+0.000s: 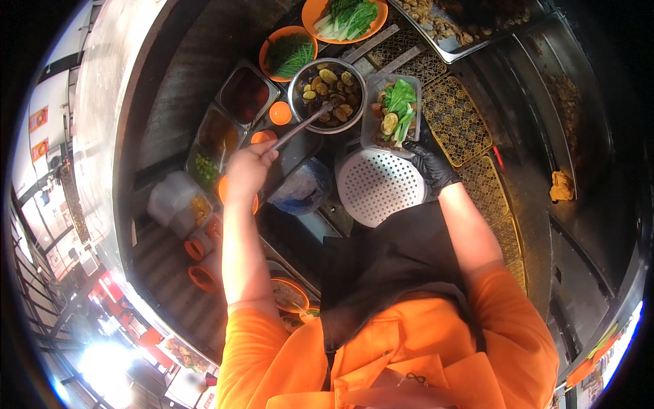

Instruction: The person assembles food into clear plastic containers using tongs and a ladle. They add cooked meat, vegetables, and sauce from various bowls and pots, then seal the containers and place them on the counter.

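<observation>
Your single head camera looks steeply down from above your orange shirt (409,354), close over the counter, fisheye-bent at the rim; no second view.

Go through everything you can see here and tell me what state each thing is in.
Left hand: bare, gripping the tongs.
Tongs: tips in the metal bowl.
Metal bowl: holds dark cooked slices.
Right hand: black-gloved, holding the clear container's edge.
Clear container: open, partly filled with greens and a slice.
Perforated round tray: nothing on it.
Orange plates: heaped with greens.
</observation>
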`<control>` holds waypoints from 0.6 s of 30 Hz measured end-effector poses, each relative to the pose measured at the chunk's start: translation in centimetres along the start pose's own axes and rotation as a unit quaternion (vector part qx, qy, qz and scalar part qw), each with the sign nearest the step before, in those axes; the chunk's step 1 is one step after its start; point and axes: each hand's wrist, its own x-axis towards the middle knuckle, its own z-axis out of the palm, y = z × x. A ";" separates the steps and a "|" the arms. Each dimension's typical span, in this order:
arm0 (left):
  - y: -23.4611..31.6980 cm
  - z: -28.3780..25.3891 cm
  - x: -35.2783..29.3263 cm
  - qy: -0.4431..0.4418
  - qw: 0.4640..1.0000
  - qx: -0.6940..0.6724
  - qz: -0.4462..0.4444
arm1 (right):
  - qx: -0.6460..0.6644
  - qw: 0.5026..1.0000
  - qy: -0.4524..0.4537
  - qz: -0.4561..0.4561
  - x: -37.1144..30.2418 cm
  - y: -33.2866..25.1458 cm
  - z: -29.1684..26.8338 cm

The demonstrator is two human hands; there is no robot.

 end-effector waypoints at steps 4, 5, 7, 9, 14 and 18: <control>1.6 -0.3 -2.1 -0.041 0.990 -0.136 -0.015 | 0.000 1.000 -0.002 -0.006 0.5 0.2 -0.1; 1.9 0.0 -2.2 -0.022 0.993 -0.112 0.006 | 0.000 1.000 -0.003 -0.006 0.6 0.2 0.0; 2.7 0.5 -2.4 0.016 0.997 -0.063 0.050 | 0.003 1.000 -0.005 -0.008 1.0 0.5 -0.1; 2.8 0.4 -1.3 0.040 0.998 0.040 0.041 | 0.003 1.000 0.004 -0.012 1.1 0.8 -0.1; 1.7 2.7 4.1 0.014 0.982 0.190 0.003 | -0.022 0.998 0.051 -0.025 0.8 0.4 1.0; 2.8 5.2 7.9 0.029 0.981 0.194 0.012 | -0.017 0.998 0.055 -0.034 0.6 0.7 -0.1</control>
